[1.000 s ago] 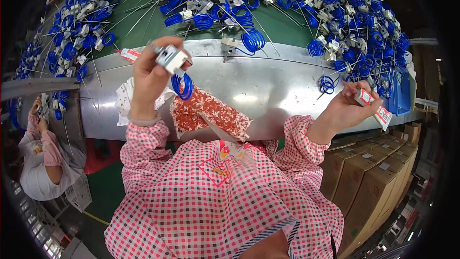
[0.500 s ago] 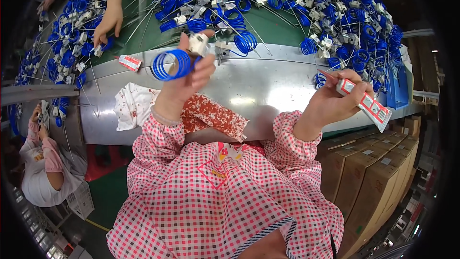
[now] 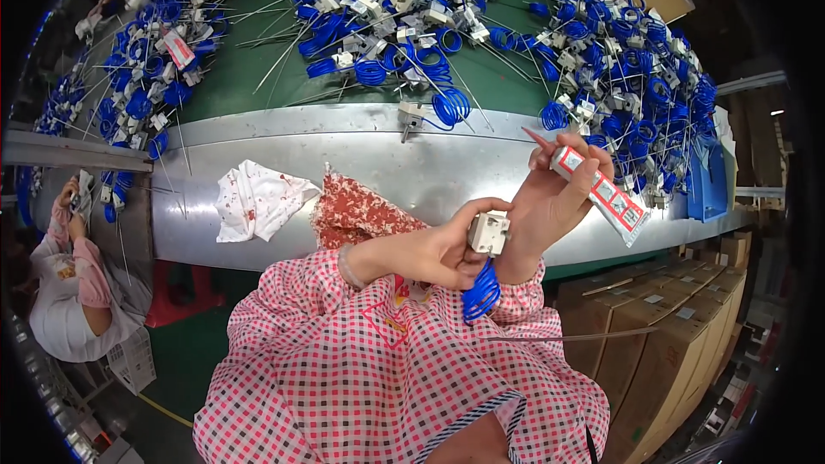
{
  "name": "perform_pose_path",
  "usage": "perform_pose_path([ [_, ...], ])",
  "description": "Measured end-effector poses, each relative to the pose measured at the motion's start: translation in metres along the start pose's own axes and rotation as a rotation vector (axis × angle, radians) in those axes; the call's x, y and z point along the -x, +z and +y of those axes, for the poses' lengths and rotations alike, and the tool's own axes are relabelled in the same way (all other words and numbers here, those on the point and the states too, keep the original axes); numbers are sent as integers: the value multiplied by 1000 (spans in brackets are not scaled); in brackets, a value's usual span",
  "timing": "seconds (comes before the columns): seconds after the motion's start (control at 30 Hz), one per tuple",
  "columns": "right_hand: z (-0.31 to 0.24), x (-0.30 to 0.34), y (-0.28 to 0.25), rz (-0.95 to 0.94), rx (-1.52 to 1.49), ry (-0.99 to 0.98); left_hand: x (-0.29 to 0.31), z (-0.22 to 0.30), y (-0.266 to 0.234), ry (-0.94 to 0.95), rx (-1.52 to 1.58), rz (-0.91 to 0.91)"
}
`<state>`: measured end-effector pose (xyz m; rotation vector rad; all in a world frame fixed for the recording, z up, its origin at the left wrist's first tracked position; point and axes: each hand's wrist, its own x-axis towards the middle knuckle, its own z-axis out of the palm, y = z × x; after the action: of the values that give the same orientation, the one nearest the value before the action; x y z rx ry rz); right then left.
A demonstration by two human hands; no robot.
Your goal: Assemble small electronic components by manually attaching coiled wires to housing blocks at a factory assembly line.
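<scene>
Head view: left hand (image 3: 434,251) grips a white block-shaped part (image 3: 489,234), its blue wire coil (image 3: 482,296) hanging below, near the right wrist; right hand (image 3: 548,204) grasps a red-and-white squeeze tube (image 3: 607,198). Silvery metal worktop (image 3: 468,155) bears a red-patterned cloth (image 3: 357,210); brown cardboard boxes (image 3: 675,339) stand at right.

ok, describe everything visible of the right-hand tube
The tube is white with red panels, apparently thin plastic or foil. A slim, tapered red nozzle points up-left in the picture; the opposite, flattened end points down-right. It slants in the right hand, gripped between thumb and fingers, above the metal bench. Whether the nozzle tip is open is too small to tell.
</scene>
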<state>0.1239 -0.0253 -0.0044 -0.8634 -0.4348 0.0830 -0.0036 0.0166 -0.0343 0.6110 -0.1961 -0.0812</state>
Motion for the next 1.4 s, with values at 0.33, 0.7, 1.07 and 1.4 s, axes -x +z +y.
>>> perform_pose_path([
  [0.33,0,12,-6,-35,-16,214,8,-28,-14,-143,-848,388],
  [0.7,18,7,11,-43,84,361,10,-5,-24,196,-535,562],
  [1.07,-6,-46,-19,411,71,-77,9,-5,-29,208,-166,415],
  [1.4,-43,-50,2,-349,811,-830,-10,31,3,149,-1079,310],
])
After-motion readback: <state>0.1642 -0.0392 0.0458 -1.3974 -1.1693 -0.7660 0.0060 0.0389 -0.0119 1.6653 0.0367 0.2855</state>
